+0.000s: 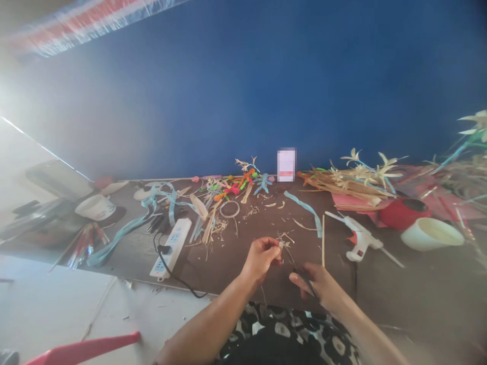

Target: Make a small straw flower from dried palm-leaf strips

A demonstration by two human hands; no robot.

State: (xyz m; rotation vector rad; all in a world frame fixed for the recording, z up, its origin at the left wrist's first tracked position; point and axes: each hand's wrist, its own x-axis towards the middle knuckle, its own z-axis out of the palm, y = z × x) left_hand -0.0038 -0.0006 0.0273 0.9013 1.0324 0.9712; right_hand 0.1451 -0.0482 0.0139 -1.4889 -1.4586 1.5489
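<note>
Near the table's front edge, my left hand [263, 255] pinches a small pale piece [281, 245] between thumb and fingertips. To its right, my right hand [314, 283] is wrapped round a thin dark tool [304, 279] that looks like scissors or tweezers; its tip reaches up beside the pale piece. Whether the tip touches the piece is too small to tell. Pale scraps lie on the table just beyond my fingertips. A thin wooden stick [323, 241] lies just beyond my right hand.
A white glue gun [363, 238], cream cup [432, 234] and red container [404, 213] stand right. Left are a white power strip [172, 248] with black cord, blue ribbon [117, 242] and white bowl [95, 207]. Dried husks [342, 183] lie at the back.
</note>
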